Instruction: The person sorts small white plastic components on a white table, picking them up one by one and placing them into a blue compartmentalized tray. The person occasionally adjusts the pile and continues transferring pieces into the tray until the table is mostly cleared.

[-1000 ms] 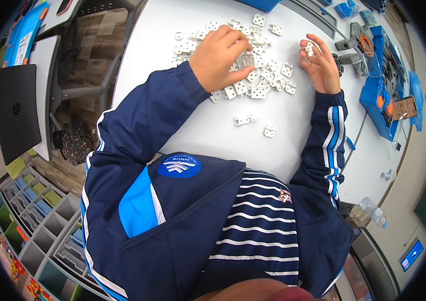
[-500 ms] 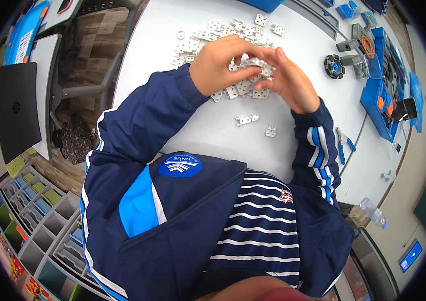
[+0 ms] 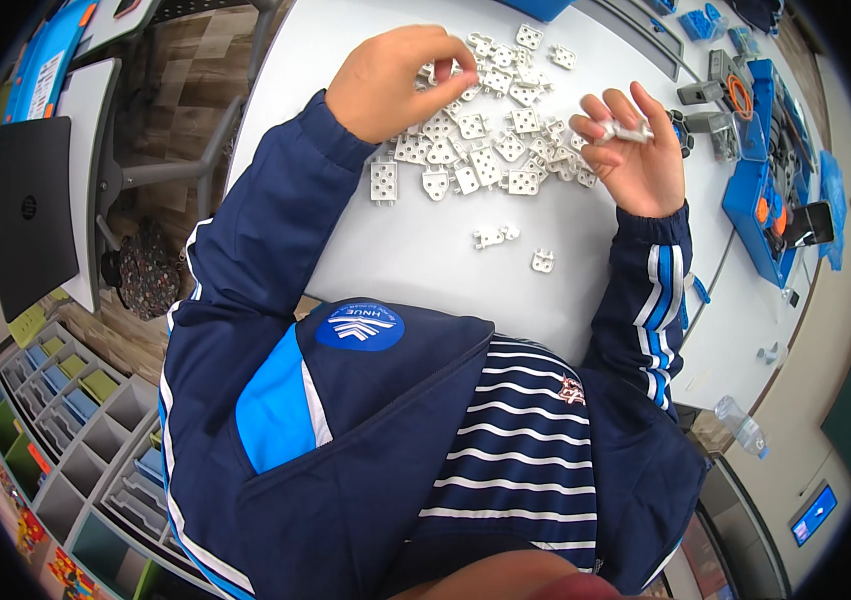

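On the near side of the white pile (image 3: 483, 165), I saw a single bracket (image 3: 542, 261) lying on the table (image 3: 425, 255), and a small white cluster (image 3: 490, 237) a little closer to the pile; neither had noticeably shifted over the last half second. Just right of the pile, the right hand (image 3: 643, 165) was raised palm up, gripping a small white part (image 3: 627, 131) between thumb and curled fingers. Half a second earlier both hands had met above the pile with white plastic between them; by this moment they had parted, and the pile's middle had come into plain view. The left hand (image 3: 390, 90) hung over the pile's far left edge, thumb and forefinger tips brought nearly together; from my end I could not make out whether anything was pinched there. I judged that the two-handed handling had broken off, leaving the right to carry the part alone while the left attended to the loose pieces. Well right of the pile stood a blue tray (image 3: 742, 208) of parts, and beyond its far edge a blue bin (image 3: 540, 8).
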{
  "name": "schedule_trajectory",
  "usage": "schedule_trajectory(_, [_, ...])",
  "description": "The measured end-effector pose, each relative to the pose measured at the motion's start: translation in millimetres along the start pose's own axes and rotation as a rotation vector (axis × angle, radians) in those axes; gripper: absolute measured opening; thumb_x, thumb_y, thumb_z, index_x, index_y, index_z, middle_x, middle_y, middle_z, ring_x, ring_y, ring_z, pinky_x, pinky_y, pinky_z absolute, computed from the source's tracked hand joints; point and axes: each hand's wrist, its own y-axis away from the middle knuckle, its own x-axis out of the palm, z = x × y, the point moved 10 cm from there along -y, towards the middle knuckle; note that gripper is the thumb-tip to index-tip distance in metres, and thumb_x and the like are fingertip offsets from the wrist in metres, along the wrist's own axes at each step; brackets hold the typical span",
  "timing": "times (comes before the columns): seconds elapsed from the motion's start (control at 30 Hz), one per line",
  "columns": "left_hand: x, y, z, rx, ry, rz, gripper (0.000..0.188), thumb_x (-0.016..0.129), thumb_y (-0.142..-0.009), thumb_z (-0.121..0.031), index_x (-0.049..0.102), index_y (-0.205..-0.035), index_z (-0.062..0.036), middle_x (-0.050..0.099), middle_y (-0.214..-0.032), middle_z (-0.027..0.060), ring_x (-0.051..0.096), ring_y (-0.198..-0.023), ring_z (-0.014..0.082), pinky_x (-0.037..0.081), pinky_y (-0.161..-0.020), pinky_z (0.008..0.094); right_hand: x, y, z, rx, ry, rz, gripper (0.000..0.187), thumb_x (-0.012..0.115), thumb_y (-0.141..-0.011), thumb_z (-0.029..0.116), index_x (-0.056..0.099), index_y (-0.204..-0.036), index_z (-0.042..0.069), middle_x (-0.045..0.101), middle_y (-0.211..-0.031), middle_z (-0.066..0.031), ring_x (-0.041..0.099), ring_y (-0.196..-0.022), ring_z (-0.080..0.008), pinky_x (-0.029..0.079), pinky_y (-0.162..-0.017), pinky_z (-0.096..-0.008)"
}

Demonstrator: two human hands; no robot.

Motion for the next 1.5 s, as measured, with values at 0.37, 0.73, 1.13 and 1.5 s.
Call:
schedule_trajectory(0.37, [38.4, 14.8, -14.2, 0.090, -0.143, 0.113, 0.025, 0.080, -0.083, -0.022, 0.072, -0.105, -0.0112, 0.059, -0.096, 0.0051, 0.059, -0.094, 0.0247, 0.052, -0.080, 0.0366, 22.1, 6.0, -4.0, -0.232, 1.631, -0.202, 0.020, 0.074, -0.091, 0.015, 0.074, -0.108, 0.004, 0.055, -0.066, 0.0024, 0.049, -0.062, -0.0083, 0.040, -0.059, -0.0263])
schedule_trajectory(0.73, [42.1, 19.6, -36.8, 0.213, 0.025, 0.258, 0.028, 0.083, -0.080, -0.025, 0.072, -0.101, -0.0112, 0.058, -0.097, 0.0050, 0.057, -0.099, 0.0255, 0.051, -0.086, 0.0369, 33.8, 1.9, -21.5, -0.413, 1.963, -0.296, 0.022, 0.079, -0.081, 0.014, 0.072, -0.101, 0.009, 0.064, -0.085, -0.0083, 0.066, -0.078, -0.0274, 0.052, -0.071, -0.0376])
schedule_trajectory(1.13, [33.4, 6.2, -39.6, 0.147, 0.057, 0.186, 0.019, 0.082, -0.082, -0.019, 0.070, -0.091, -0.0066, 0.063, -0.093, 0.0037, 0.059, -0.086, 0.0212, 0.051, -0.075, 0.0337, -30.5, 0.1, 41.5, -0.532, 1.630, -0.414, 0.018, 0.072, -0.089, 0.014, 0.075, -0.106, 0.008, 0.064, -0.078, -0.0003, 0.056, -0.074, -0.0100, 0.045, -0.074, -0.0254])
schedule_trajectory(1.5, [-44.2, -160.7, -14.1, 0.187, -0.191, -0.286, 0.022, 0.078, -0.083, -0.023, 0.073, -0.090, -0.0023, 0.069, -0.080, 0.0130, 0.067, -0.074, 0.0289, 0.052, -0.067, 0.0388, -60.2, 3.9, 55.3, -0.615, 1.374, -0.461, 0.014, 0.070, -0.092, 0.013, 0.076, -0.101, 0.005, 0.068, -0.082, 0.0026, 0.056, -0.076, -0.0064, 0.045, -0.076, -0.0231])
